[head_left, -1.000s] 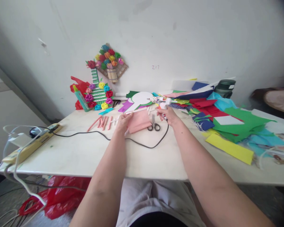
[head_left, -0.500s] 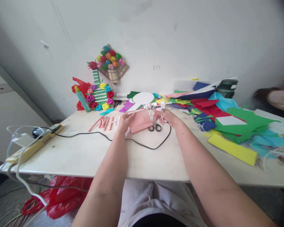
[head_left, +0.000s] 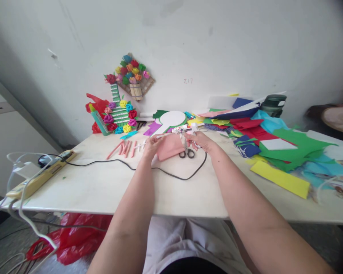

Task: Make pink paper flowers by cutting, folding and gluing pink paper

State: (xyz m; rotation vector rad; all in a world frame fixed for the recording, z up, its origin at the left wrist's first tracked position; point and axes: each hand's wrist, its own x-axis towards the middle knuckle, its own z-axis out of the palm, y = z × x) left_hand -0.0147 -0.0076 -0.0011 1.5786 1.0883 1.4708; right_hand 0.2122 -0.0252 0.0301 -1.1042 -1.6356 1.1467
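Note:
My left hand is closed, pinching a thin pale stick or rolled strip that points to the right. A white hot glue gun is gripped in my right hand; its black cord hangs below the wrist, and the fingers partly cover the gun. Between the hands lies a folded piece of salmon-pink sheet. Black-handled scissors rest just beneath my right hand, their blades partly hidden. Several rolled pink strips lie to the left of my left hand.
A power strip sits at the left edge, with the black cord crossing the table. Behind stand a guitar-shaped flower craft and a green glue bottle. Coloured sheets pile up at right, beside a dark green jar.
My right hand and the glue gun have shifted very slightly left, nearer the strip. The left hand keeps its pinch, and the view has moved a little.

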